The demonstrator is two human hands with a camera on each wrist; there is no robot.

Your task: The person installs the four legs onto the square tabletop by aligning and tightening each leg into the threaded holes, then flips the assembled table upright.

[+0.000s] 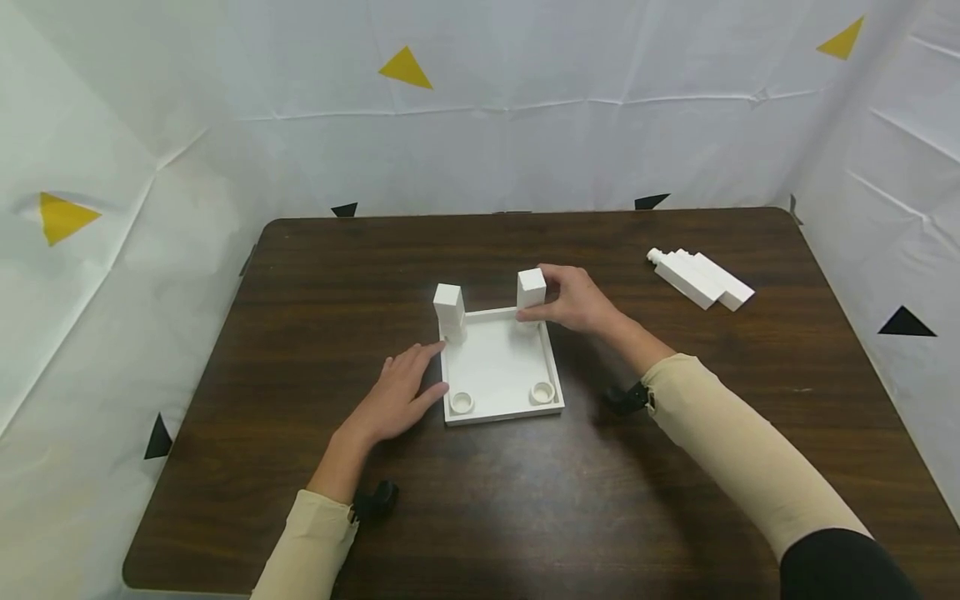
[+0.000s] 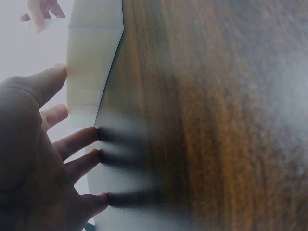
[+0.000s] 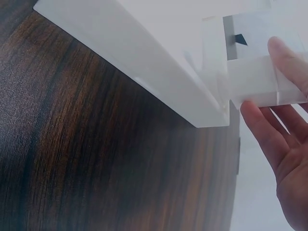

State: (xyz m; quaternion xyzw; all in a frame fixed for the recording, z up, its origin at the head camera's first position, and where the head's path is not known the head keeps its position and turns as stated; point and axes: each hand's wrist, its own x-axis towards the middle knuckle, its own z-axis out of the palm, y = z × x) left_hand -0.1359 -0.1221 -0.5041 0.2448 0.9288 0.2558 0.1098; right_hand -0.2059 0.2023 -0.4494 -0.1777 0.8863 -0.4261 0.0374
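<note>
A white square panel with a raised rim (image 1: pixel 501 367) lies on the table. At its far left corner stands a white square-section leg (image 1: pixel 449 307), upright. My right hand (image 1: pixel 576 300) grips a second white leg (image 1: pixel 531 287) at the far right corner between thumb and fingers; the right wrist view shows this leg (image 3: pixel 252 79) at the panel's corner. My left hand (image 1: pixel 397 393) has its fingers spread, with thumb and index fingertip touching the panel's left edge. Two round sockets, one at near left (image 1: pixel 462 403) and one at near right (image 1: pixel 542 393), hold nothing.
Two more white legs (image 1: pixel 701 279), one with a threaded-looking end, lie side by side at the right rear of the dark wood table (image 1: pixel 337 275). White sheeting (image 1: pixel 510 158) with yellow and black triangles rises behind and beside the table.
</note>
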